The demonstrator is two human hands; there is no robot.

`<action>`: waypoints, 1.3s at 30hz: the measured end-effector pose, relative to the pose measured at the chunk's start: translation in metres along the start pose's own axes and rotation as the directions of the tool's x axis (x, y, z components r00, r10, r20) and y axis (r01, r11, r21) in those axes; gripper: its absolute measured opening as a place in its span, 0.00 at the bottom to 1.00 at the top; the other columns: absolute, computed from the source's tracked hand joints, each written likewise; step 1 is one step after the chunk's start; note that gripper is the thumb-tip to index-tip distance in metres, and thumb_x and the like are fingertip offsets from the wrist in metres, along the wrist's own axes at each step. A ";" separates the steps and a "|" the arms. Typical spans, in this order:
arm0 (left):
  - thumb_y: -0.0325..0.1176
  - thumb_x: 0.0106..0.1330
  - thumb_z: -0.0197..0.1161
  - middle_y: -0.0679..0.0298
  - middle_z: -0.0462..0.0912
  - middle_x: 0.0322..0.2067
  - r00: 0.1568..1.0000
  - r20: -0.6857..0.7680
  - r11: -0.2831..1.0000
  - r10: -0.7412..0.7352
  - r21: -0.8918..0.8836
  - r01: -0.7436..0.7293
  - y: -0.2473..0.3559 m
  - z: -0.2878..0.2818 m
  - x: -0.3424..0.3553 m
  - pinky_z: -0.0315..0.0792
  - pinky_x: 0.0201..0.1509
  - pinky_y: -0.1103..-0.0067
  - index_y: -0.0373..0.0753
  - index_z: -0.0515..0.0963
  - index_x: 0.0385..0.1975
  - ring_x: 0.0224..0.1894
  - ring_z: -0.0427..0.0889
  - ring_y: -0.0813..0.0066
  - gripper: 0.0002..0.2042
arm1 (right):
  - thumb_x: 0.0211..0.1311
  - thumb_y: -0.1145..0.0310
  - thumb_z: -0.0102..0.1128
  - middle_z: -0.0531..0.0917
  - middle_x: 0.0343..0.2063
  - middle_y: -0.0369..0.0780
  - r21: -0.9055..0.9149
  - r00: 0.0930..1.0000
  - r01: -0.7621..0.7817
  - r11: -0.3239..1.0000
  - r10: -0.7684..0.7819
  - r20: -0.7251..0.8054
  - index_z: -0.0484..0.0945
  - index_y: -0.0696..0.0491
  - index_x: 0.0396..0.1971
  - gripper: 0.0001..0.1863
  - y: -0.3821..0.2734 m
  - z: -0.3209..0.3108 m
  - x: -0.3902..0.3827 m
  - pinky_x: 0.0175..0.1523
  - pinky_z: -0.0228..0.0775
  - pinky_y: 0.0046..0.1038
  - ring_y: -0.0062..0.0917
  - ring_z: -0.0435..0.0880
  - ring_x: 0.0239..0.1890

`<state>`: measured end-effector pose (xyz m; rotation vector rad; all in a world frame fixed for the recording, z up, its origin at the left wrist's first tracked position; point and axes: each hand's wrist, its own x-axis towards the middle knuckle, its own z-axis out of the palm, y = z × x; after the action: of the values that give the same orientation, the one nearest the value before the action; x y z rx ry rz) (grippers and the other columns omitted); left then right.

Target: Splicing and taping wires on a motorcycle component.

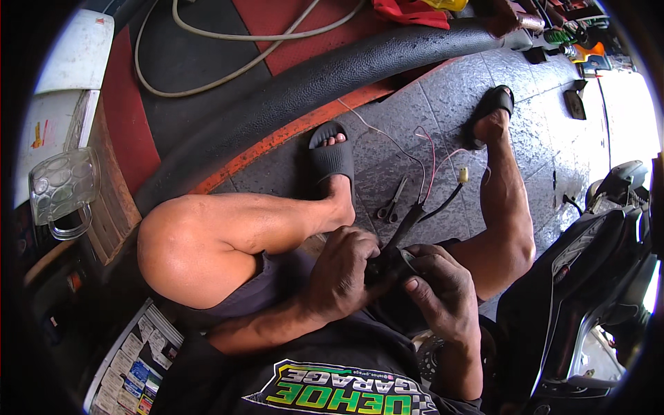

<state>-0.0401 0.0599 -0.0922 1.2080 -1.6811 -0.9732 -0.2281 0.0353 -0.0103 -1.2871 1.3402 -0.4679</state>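
Note:
Before my lap, my left hand [340, 273] and my right hand [444, 287] close round a black wiring harness [407, 229]. The stretch between the hands is dark, and the fingers partly hide it. My right thumb and fingers pinch a thin black piece at the harness. From its far end fan out several thin wires, red, white and grey, and a black branch tipped with a pale connector [463, 175]. Scissors [393, 204] with dark handles lie on the floor, just left of the wires.
A black padded roll [311, 90] edges a red and black platform, where a pale hose [256, 66] lies looped. At the left a glass mug [66, 190] stands by a white cabinet. A dark motorbike [574, 277] stands close on my right. My sandalled feet rest on grey tiles [429, 111].

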 end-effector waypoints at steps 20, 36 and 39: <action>0.34 0.54 0.73 0.52 0.78 0.40 1.000 -0.008 0.999 0.007 0.037 -0.007 0.007 -0.004 0.001 0.73 0.51 0.63 0.31 0.73 0.44 0.44 0.78 0.53 0.21 | 0.57 0.71 0.68 0.82 0.39 0.50 -0.190 0.998 -0.043 0.981 0.032 -0.062 0.82 0.62 0.38 0.12 -0.020 0.012 0.002 0.44 0.76 0.32 0.41 0.84 0.39; 0.29 0.49 0.75 0.53 0.80 0.41 0.990 0.036 0.975 -0.134 -0.173 0.138 0.014 -0.002 -0.002 0.74 0.50 0.67 0.31 0.76 0.43 0.44 0.79 0.56 0.21 | 0.58 0.71 0.65 0.77 0.25 0.45 -0.066 0.971 -0.152 0.986 0.136 -0.194 0.78 0.63 0.32 0.10 -0.005 0.019 -0.002 0.34 0.70 0.28 0.33 0.79 0.27; 0.28 0.49 0.74 0.55 0.80 0.40 0.968 0.088 0.939 -0.235 -0.237 0.249 0.016 -0.006 -0.004 0.74 0.50 0.70 0.32 0.77 0.42 0.45 0.80 0.59 0.20 | 0.58 0.72 0.65 0.78 0.26 0.45 -0.023 0.968 -0.206 0.978 0.200 -0.153 0.78 0.64 0.34 0.10 -0.006 0.019 -0.003 0.36 0.71 0.27 0.29 0.81 0.28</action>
<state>-0.0390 0.0665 -0.0759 1.2459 -1.4252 -1.3385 -0.2099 0.0442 -0.0089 -1.1482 1.5959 -0.4038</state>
